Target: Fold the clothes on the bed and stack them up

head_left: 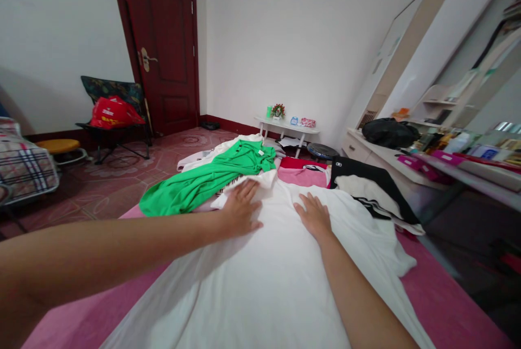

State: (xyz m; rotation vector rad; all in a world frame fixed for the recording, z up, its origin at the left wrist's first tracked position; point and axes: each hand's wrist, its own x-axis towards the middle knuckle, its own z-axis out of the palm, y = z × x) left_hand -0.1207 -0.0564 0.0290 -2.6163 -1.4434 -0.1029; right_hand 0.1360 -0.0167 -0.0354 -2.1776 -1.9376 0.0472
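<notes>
A white garment point(280, 273) lies spread flat on a pink bed cover point(439, 305) in front of me. My left hand point(240, 209) rests palm down on its upper left part, fingers stretched out. My right hand point(313, 214) lies flat on the cloth a little to the right, fingers also extended. Neither hand grips anything. Just beyond my left hand lies a green garment point(207, 178). A black and white garment point(372, 189) lies beyond my right hand.
A red and pink garment point(303, 172) lies at the far end of the bed. A low white table point(287, 125) stands by the wall. A dresser point(391, 156) with a black bag point(388, 132) is at right. A folding chair point(116, 121) holds a red bag near the dark red door point(163, 39).
</notes>
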